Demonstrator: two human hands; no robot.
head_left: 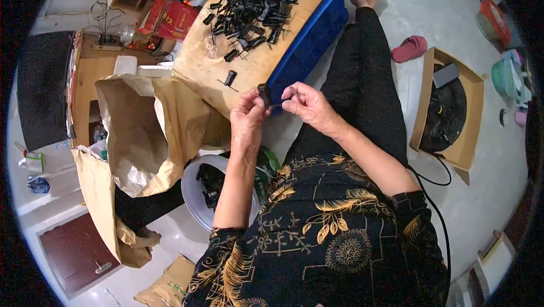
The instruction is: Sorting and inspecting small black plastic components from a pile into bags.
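Observation:
In front of my body, over the near corner of the wooden board, my left hand pinches a small black plastic part between thumb and fingers, holding it upright. Close beside it on the right, my right hand has its thumb and forefinger pressed together. A thin dark end shows between the two hands; what the right fingertips hold is too small to make out. One loose black part lies on the board just beyond my left hand. Farther off is a heap of similar black parts with thin prongs.
The wooden board rests on a blue plastic crate. An open brown paper sack stands left of it. Below my left forearm, a white bucket contains black pieces. A cardboard box and a pink slipper are at right.

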